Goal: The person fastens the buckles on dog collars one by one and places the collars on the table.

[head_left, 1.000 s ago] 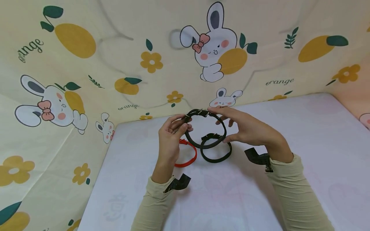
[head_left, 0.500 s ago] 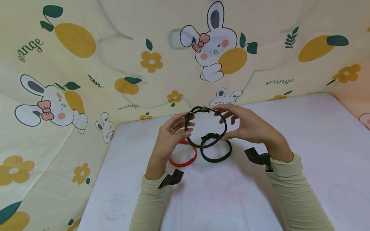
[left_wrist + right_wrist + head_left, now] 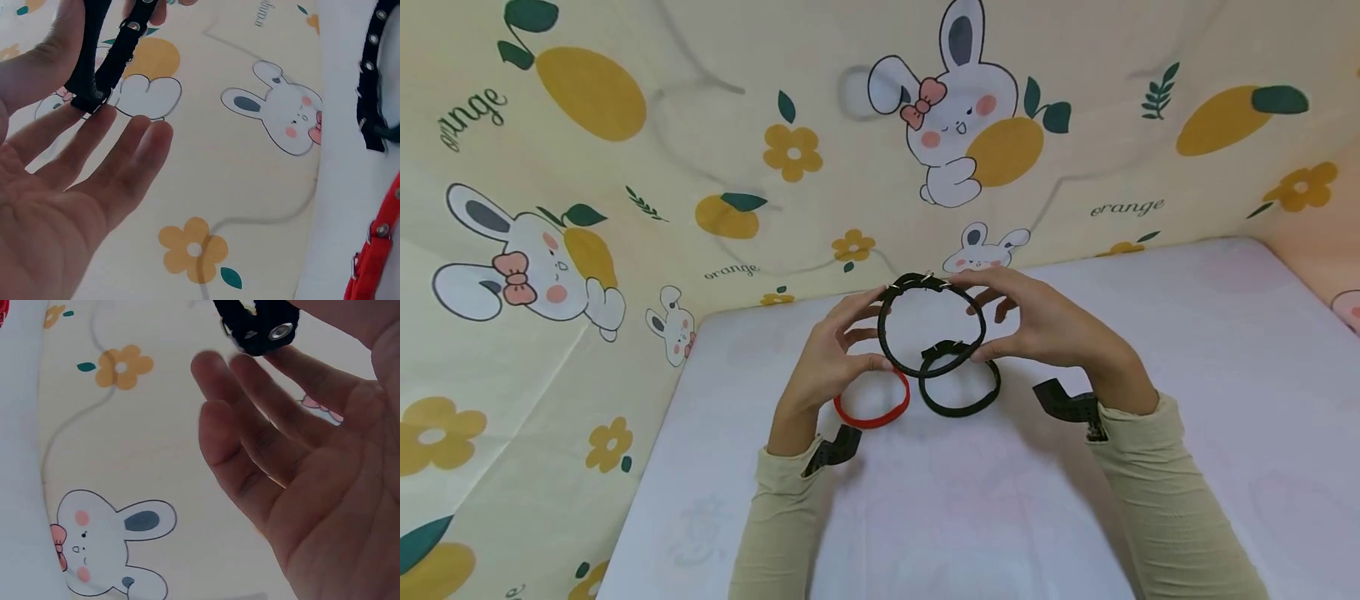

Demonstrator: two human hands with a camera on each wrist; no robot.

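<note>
A black buckled collar (image 3: 917, 282) is held up as a ring between both hands, its metal buckle at the top. My left hand (image 3: 822, 360) pinches its left side, index fingertip near the top and thumb lower down. On the opposite side, my right hand (image 3: 1047, 323) grips it between index finger and thumb. In both wrist views the other fingers are spread away from the collar. Behind it on the table lie a second black collar (image 3: 961, 412), partly overlapped by the held ring, and a red collar (image 3: 872, 423), its top edge hidden by my left hand.
The white table (image 3: 970, 517) extends to the front and right. A cream cloth wall (image 3: 722, 150) with rabbits, oranges and flowers rises along the back and left. Black straps (image 3: 1066, 402) sit at the cuffs of both sleeves.
My left hand has shifted left and spread wider, its thumb moving down along the ring. The held collar has risen slightly and turned more face-on. More of the red collar shows. The view has tilted slightly.
</note>
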